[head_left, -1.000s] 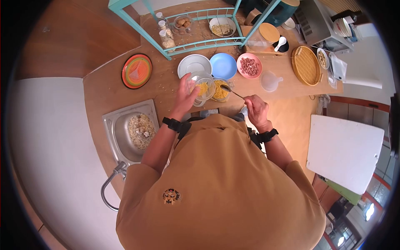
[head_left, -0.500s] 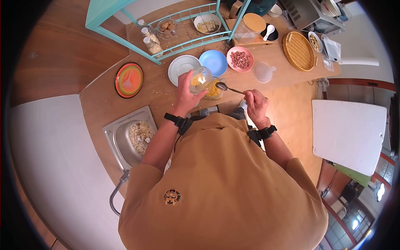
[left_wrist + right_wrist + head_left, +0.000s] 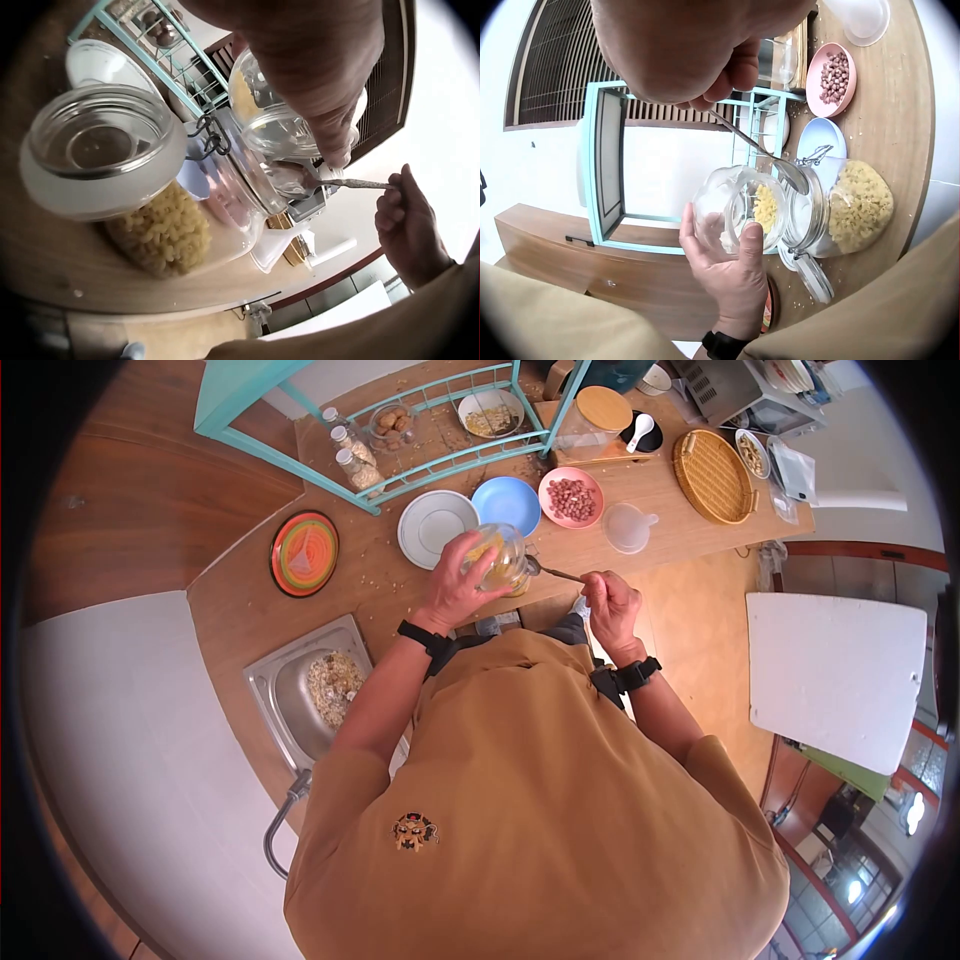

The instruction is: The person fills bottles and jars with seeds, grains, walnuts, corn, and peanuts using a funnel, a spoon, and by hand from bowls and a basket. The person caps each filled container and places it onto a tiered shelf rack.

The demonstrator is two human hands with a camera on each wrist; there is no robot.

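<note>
My left hand (image 3: 460, 585) grips a clear bowl (image 3: 712, 199) with some yellow macaroni (image 3: 765, 208) inside. The bowl is tipped on its side, its rim close to the mouth of a glass clip-top jar (image 3: 821, 214). More macaroni (image 3: 169, 232) fills the lower part of that jar, whose hinged lid (image 3: 814, 277) hangs open. My right hand (image 3: 613, 610) pinches the handle of a metal spoon (image 3: 793, 177). In the right wrist view, the spoon's head lies between the bowl's rim and the jar's mouth. The bowl hides most of the jar in the head view.
Beyond the jar sit a white bowl (image 3: 437, 530), a blue bowl (image 3: 508, 507) and a pink bowl (image 3: 571, 498) of reddish nuts. A translucent funnel (image 3: 628, 528) and woven basket (image 3: 714, 476) are rightward. A turquoise rack (image 3: 375, 507) stands behind; a sink (image 3: 290, 685) is at left.
My left hand has tipped the bowl further and moved it rightward over the jar. The spoon's head is now right at the bowl's rim. The head view has shifted slightly.
</note>
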